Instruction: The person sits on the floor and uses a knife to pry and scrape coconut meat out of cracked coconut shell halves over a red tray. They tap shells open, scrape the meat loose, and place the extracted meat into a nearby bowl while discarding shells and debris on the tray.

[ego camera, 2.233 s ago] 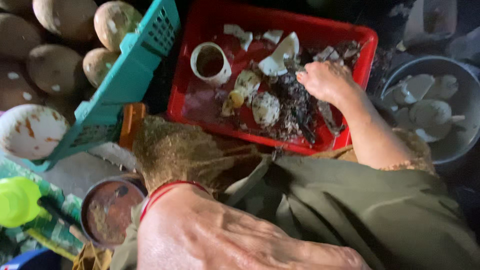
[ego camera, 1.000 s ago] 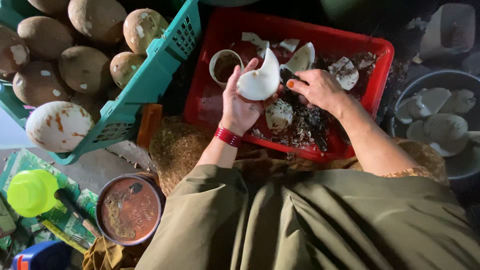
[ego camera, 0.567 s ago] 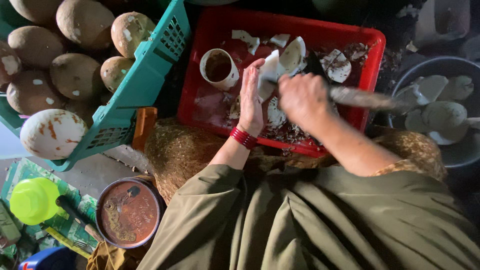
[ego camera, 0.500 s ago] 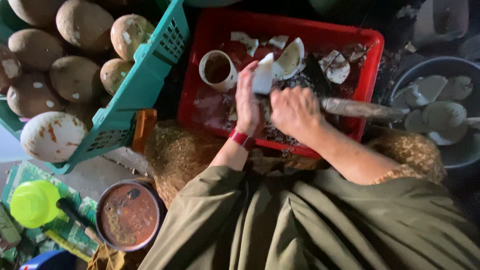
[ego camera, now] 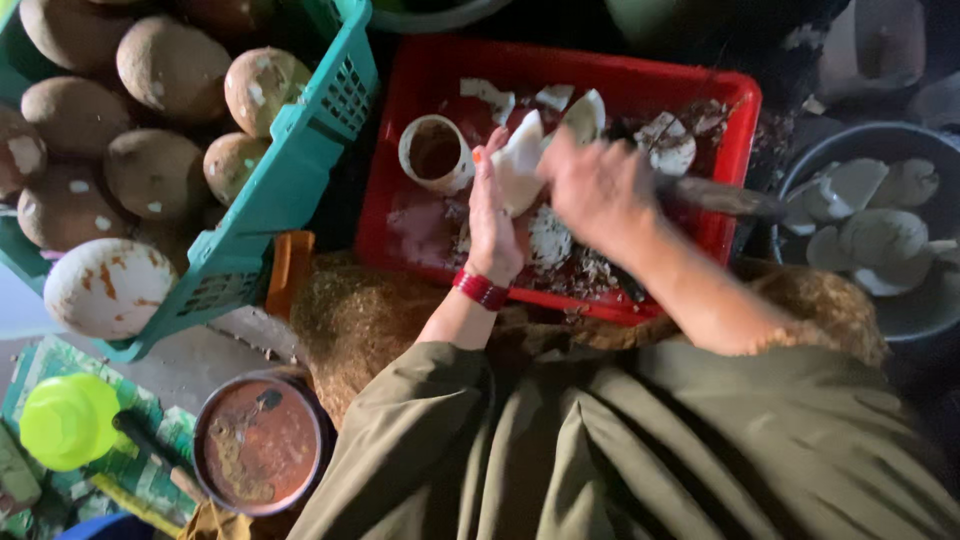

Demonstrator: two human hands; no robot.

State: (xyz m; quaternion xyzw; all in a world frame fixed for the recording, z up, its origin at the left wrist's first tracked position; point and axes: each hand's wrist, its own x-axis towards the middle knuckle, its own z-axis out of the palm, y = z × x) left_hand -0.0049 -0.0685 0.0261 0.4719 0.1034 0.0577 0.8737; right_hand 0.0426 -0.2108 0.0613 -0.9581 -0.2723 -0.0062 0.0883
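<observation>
— Holding the white coconut piece (ego camera: pixel 520 172) over the red crate (ego camera: pixel 420 215), the left hand (ego camera: pixel 492 215) has its fingers pressed flat behind it.
— Right hand (ego camera: pixel 598 188) grips the knife (ego camera: pixel 715 196), fist closed and blurred. Best to cut in short strokes, away from that palm.

Only thing like that: flat green printed packaging with yellow bits (ego camera: pixel 60 410), bottom left under the lime-green cap (ego camera: pixel 65 422).

Left hand (ego camera: pixel 493 215) upright, fingers curled; right hand (ego camera: pixel 597 188) blurred, seemingly clenched.
</observation>
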